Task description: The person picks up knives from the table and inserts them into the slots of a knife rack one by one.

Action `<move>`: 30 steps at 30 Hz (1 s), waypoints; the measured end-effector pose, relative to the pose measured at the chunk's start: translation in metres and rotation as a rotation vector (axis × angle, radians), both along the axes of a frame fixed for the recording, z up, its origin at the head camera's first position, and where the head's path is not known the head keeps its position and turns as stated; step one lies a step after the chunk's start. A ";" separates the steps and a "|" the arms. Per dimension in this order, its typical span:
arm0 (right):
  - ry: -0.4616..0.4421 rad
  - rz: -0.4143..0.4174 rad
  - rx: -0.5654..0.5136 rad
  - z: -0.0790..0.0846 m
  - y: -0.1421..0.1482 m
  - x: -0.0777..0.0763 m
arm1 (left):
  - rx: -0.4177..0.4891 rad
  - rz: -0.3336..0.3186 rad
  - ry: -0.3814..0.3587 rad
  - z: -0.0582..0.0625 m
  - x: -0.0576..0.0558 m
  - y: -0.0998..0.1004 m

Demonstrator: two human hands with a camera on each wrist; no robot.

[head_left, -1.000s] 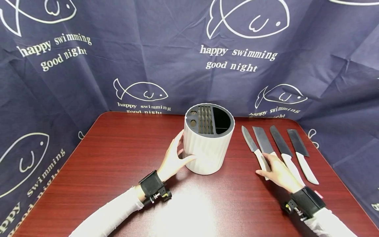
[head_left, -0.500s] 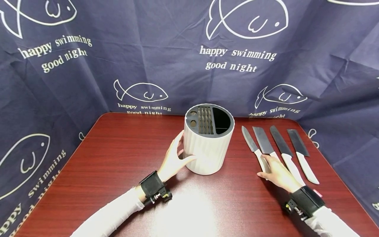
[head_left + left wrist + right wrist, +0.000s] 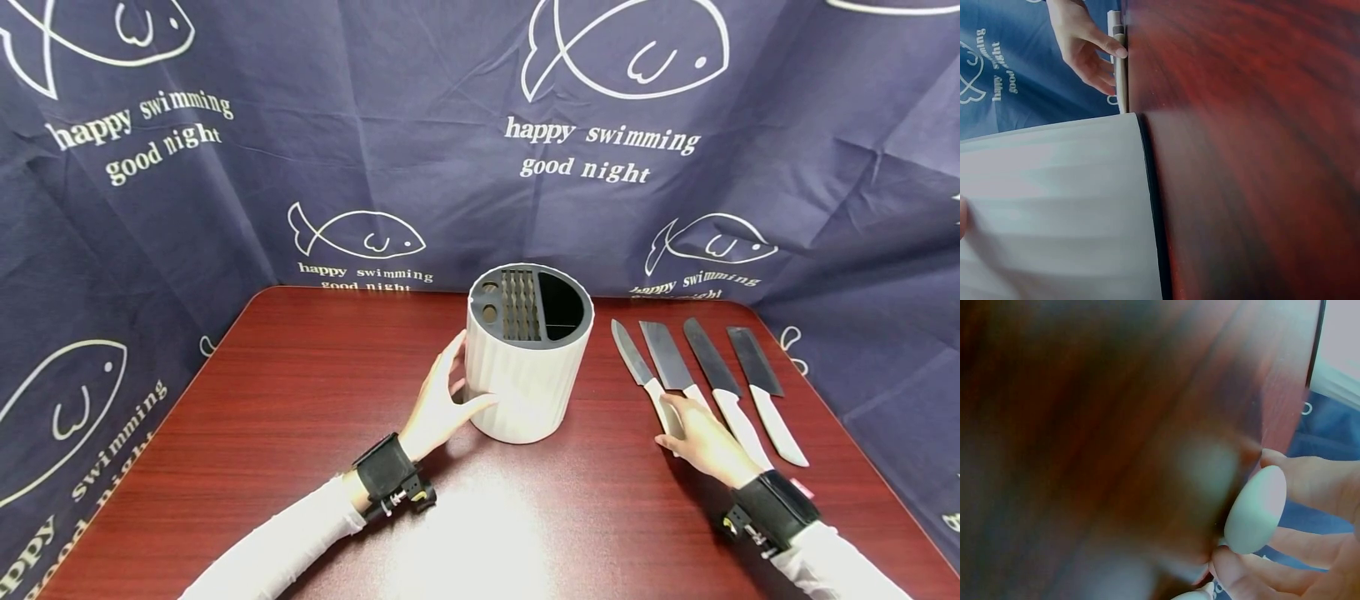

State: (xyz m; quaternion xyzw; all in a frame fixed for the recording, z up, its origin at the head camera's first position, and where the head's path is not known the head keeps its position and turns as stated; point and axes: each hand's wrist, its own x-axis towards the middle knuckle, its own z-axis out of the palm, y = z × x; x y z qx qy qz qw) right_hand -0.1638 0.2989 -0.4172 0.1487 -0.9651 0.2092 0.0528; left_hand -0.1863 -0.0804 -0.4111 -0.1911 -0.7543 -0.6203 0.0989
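Note:
A white ribbed knife block [image 3: 521, 392] with a dark slotted top stands mid-table. My left hand [image 3: 435, 412] rests against its left side, fingers spread and fairly straight, thumb on the front; a fingertip [image 3: 962, 217] shows at the left wrist view's edge. Four-sided blades and pointed ones lie in a row at right. My right hand [image 3: 705, 437] pinches the white handle of the leftmost, pointed kitchen knife [image 3: 632, 354], thumb on one side and fingers on the other. The right wrist view shows that knife's handle end [image 3: 1257, 509] between them.
Right of the held knife lie a cleaver [image 3: 667, 357], a round-tipped knife [image 3: 708, 354] and another cleaver [image 3: 756, 360], handles toward the person. The red-brown table [image 3: 337, 358] ends at a dark blue curtain [image 3: 450, 125] behind and at the sides.
My right thumb has come slightly right, closer in against the pointed knife's handle. That knife's tip has shifted very slightly. My left hand and the knife block have stayed put.

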 end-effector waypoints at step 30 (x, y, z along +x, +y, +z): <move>0.012 -0.115 0.088 0.021 0.010 -0.003 | 0.011 -0.002 -0.006 0.000 0.000 0.000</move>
